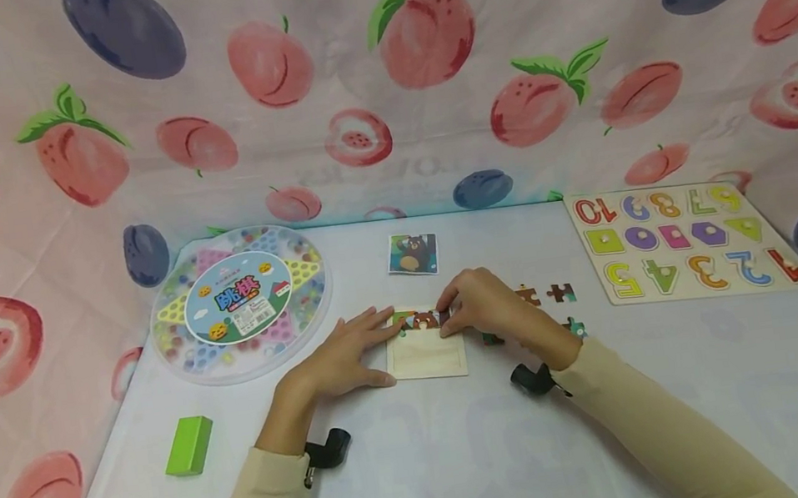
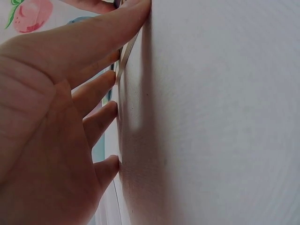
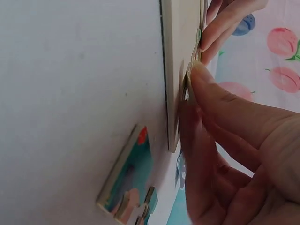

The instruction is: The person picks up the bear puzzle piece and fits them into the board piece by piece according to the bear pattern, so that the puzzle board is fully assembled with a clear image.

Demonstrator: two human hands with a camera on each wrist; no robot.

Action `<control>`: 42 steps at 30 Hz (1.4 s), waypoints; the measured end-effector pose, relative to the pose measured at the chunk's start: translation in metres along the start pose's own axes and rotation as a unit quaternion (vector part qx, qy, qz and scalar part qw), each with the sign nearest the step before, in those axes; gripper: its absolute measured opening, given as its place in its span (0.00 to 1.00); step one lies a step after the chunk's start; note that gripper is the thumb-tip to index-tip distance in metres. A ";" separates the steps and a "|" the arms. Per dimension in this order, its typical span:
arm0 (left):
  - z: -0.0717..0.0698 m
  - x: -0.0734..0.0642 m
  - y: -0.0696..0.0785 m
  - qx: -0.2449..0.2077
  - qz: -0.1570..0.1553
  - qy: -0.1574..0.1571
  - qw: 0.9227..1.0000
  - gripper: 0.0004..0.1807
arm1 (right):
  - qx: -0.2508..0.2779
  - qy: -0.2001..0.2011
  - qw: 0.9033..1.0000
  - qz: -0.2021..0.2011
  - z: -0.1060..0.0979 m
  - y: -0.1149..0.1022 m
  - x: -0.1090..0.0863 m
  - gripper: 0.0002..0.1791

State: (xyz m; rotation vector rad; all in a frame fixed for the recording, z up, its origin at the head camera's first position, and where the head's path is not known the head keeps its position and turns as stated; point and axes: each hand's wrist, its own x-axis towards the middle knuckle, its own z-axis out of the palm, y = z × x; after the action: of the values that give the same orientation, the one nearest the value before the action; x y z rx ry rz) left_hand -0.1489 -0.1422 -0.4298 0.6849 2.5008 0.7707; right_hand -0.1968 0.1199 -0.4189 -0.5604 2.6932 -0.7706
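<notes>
A small wooden puzzle tray (image 1: 427, 360) lies on the white table, with bear-picture jigsaw pieces (image 1: 419, 321) along its far part and bare wood nearer the person. My left hand (image 1: 341, 359) rests at the tray's left side, fingers spread and fairly straight, fingertips at the pieces and thumb by the near left corner. At the far right of the tray, my right hand (image 1: 484, 305) pinches a puzzle piece (image 1: 445, 316) between thumb and fingers, mostly hidden by them. In the right wrist view, a loose puzzle piece (image 3: 131, 173) lies beside the tray.
More loose pieces (image 1: 560, 292) lie right of the tray, partly behind the right forearm. A bear picture card (image 1: 412, 255) lies beyond it. A round Chinese checkers box (image 1: 240, 303) and green block (image 1: 189, 447) are left; a wooden number board (image 1: 686, 245) is at right.
</notes>
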 end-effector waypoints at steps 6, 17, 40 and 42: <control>0.000 0.000 0.001 0.000 -0.004 -0.001 1.000 0.44 | -0.017 -0.002 1.000 0.010 0.002 0.000 0.001 0.18; -0.001 0.001 0.003 -0.007 -0.005 0.006 1.000 0.44 | -0.013 -0.008 1.000 0.021 0.001 0.002 0.001 0.17; -0.003 0.004 -0.001 0.003 0.030 0.021 0.999 0.44 | 0.066 -0.037 0.997 0.000 0.000 0.014 -0.007 0.20; -0.003 0.004 -0.001 0.000 0.028 0.019 0.999 0.44 | 0.076 -0.046 0.996 -0.009 -0.004 0.018 -0.010 0.21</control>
State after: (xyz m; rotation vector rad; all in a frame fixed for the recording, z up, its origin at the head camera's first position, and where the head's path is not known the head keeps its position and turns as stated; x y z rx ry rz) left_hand -0.1536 -0.1418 -0.4289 0.7504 2.5241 0.8115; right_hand -0.1951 0.1403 -0.4242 -0.5704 2.5228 -0.9206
